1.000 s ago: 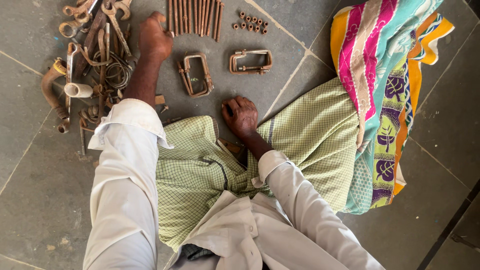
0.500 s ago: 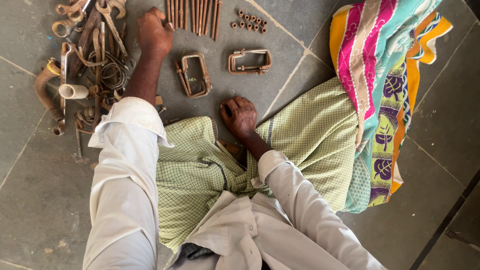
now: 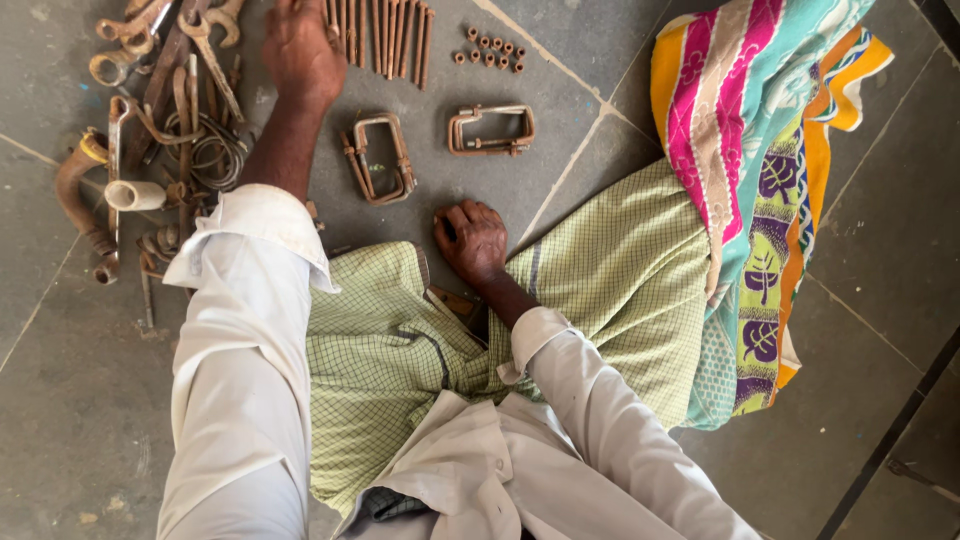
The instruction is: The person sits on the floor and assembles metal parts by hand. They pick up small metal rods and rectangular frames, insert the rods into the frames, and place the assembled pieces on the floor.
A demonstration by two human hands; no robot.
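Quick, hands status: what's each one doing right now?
Left hand: reaching onto the row of rusty rods; grip cannot be told.
Right hand: loosely curled, knuckles resting on the stone floor, holding nothing visible.

Rusty long bolts point(image 3: 385, 35), laid side by side on grey floor, heads away

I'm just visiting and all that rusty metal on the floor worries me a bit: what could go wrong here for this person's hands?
The left hand reaches the row of rusty rods beside a tangled pile of wrenches and hooks; a rough edge might scratch it. The small nuts lie loose and could scatter if knocked. The right hand presses on the floor near a rusty rectangular clamp and could catch on it if it slid forward.
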